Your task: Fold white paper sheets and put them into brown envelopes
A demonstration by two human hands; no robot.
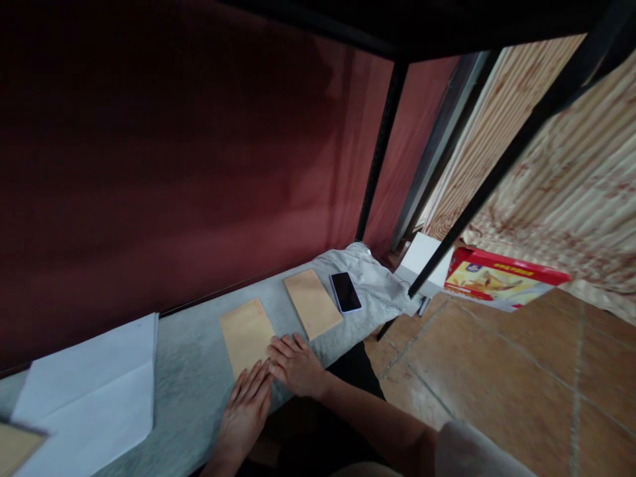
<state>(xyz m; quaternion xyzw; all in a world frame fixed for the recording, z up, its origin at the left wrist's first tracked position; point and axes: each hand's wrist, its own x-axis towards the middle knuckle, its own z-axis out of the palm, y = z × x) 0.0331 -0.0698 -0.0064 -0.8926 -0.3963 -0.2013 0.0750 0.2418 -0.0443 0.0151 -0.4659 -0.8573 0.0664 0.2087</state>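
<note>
Head view: two bare hands lie flat over the near end of a tan envelope [246,331].
From where I stand, the left hand [248,405] and right hand [297,366] meet at their fingertips, palms down with fingers extended, grasping nothing. That envelope lies flat on a narrow surface with a grey cover [186,364], between large white sheets [102,391] to its left and a second tan piece [313,303] to its right (this one looks thicker, perhaps a stack). Just beyond that second piece rests a dark-screened phone [345,292], near the crumpled end of the cover. Another tan piece [17,447] overlaps the sheets at the far left, and a red-and-yellow box [501,278] sits off to the right.
</note>
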